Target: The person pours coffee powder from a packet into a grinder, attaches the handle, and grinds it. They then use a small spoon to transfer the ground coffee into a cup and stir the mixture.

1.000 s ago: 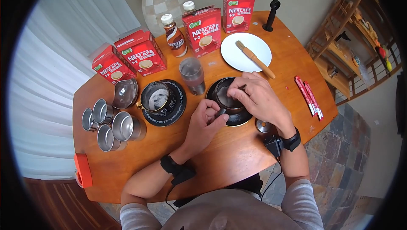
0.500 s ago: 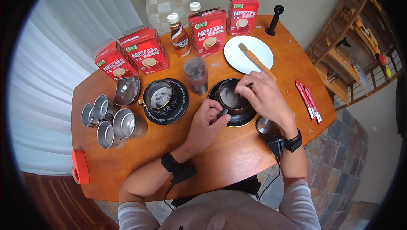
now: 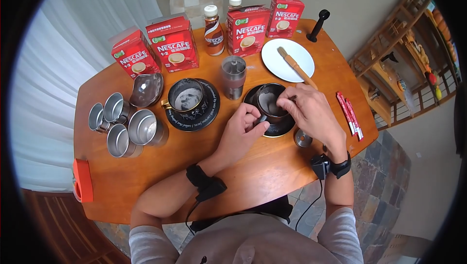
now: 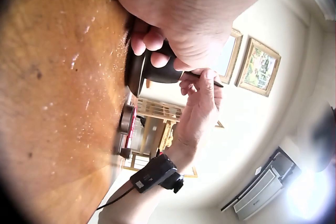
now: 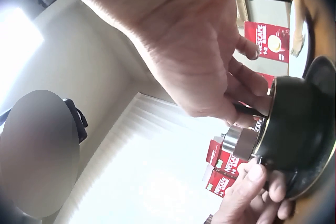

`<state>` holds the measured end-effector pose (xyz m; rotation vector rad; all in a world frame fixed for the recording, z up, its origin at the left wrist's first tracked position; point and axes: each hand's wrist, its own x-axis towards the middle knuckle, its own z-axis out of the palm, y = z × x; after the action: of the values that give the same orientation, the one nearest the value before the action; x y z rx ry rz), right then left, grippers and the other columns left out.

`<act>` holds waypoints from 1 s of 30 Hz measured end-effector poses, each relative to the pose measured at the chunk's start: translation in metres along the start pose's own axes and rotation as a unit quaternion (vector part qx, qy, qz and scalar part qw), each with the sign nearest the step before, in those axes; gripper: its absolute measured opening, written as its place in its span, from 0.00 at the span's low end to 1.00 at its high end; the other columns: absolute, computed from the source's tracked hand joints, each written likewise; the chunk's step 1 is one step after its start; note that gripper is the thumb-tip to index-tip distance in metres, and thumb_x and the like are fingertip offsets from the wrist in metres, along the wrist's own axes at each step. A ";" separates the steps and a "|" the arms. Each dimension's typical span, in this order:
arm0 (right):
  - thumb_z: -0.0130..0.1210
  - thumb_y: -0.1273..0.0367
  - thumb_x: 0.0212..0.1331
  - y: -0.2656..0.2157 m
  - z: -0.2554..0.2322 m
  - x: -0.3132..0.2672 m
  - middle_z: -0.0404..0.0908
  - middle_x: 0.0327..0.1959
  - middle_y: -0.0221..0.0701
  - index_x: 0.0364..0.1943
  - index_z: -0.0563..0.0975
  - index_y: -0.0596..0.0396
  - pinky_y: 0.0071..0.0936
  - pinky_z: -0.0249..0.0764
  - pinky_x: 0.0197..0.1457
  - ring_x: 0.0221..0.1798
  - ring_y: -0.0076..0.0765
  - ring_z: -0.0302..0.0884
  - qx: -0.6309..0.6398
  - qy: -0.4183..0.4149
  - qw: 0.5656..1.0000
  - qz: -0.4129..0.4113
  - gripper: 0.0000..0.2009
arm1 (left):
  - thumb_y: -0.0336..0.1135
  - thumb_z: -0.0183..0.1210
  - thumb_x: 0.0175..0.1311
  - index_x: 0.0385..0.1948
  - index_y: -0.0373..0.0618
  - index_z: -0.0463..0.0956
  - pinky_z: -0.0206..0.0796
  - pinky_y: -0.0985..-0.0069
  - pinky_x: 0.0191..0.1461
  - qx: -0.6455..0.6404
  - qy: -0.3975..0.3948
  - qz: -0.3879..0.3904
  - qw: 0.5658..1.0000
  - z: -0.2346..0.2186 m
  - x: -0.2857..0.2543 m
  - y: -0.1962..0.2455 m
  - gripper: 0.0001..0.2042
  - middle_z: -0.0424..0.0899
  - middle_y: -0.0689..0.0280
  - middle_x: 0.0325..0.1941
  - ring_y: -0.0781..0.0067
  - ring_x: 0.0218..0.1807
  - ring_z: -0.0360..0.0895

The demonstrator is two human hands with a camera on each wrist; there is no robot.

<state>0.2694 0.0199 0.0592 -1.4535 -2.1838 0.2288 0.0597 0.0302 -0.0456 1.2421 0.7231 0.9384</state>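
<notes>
A black cup [image 3: 264,102] stands on a black saucer [image 3: 278,131] in front of the person, with something dark inside it. My left hand [image 3: 237,136] pinches the cup's handle from the left; its thumb shows on the handle in the right wrist view. From the right, my right hand [image 3: 315,117] reaches over the rim. Its fingers pinch a thin dark stick-like utensil [image 5: 249,109] that slants into the cup; the lower end is hidden by the cup wall. The utensil's upper end sticks out past the fingers in the left wrist view.
Left of the hands stand a gold-rimmed black cup [image 3: 188,94] on a printed saucer [image 3: 210,111] and several metal cups [image 3: 144,127]. Behind are a tumbler [image 3: 234,77], Nescafe boxes [image 3: 173,45] and a bottle [image 3: 214,33]. A brush [image 3: 294,64] lies across a white plate [image 3: 272,62]; red sachets [image 3: 349,115] lie right.
The right hand has shifted within the cup's opening, from over its middle to near its right rim, still holding the utensil. The left hand stays at the handle. The head view has shifted slightly.
</notes>
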 end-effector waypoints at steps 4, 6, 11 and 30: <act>0.60 0.68 0.70 -0.002 0.007 0.001 0.82 0.31 0.41 0.40 0.83 0.59 0.45 0.75 0.48 0.40 0.50 0.80 -0.029 0.041 0.999 0.007 0.08 | 0.25 0.63 0.72 0.46 0.43 0.64 0.63 0.84 0.36 -0.008 -0.016 -0.005 1.000 -0.002 0.001 -0.002 0.13 0.79 0.72 0.34 0.88 0.32 0.71; 0.60 0.69 0.69 -0.003 0.007 0.000 0.82 0.31 0.40 0.39 0.83 0.60 0.44 0.76 0.48 0.41 0.50 0.80 -0.022 0.049 0.998 0.019 0.07 | 0.25 0.63 0.73 0.46 0.44 0.63 0.67 0.84 0.38 -0.011 -0.020 -0.010 1.000 -0.003 0.001 -0.001 0.13 0.82 0.69 0.38 0.86 0.35 0.76; 0.61 0.71 0.67 -0.006 0.006 -0.005 0.81 0.33 0.39 0.38 0.82 0.60 0.43 0.76 0.47 0.42 0.49 0.79 -0.017 0.076 0.997 0.019 0.05 | 0.27 0.64 0.72 0.46 0.45 0.63 0.65 0.85 0.34 -0.004 0.002 -0.020 1.000 0.005 -0.005 0.007 0.14 0.82 0.69 0.38 0.88 0.35 0.75; 0.63 0.71 0.65 -0.007 -0.010 -0.020 0.78 0.32 0.37 0.35 0.80 0.57 0.44 0.75 0.41 0.39 0.49 0.78 -0.038 0.036 0.999 0.006 0.05 | 0.27 0.63 0.73 0.46 0.41 0.68 0.66 0.84 0.30 -0.045 -0.032 -0.071 0.996 -0.004 -0.010 0.018 0.11 0.83 0.69 0.37 0.88 0.29 0.71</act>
<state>0.2745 -0.0027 0.0644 -1.4930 -2.1474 0.0964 0.0480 0.0240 -0.0295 1.1219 0.7020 0.8016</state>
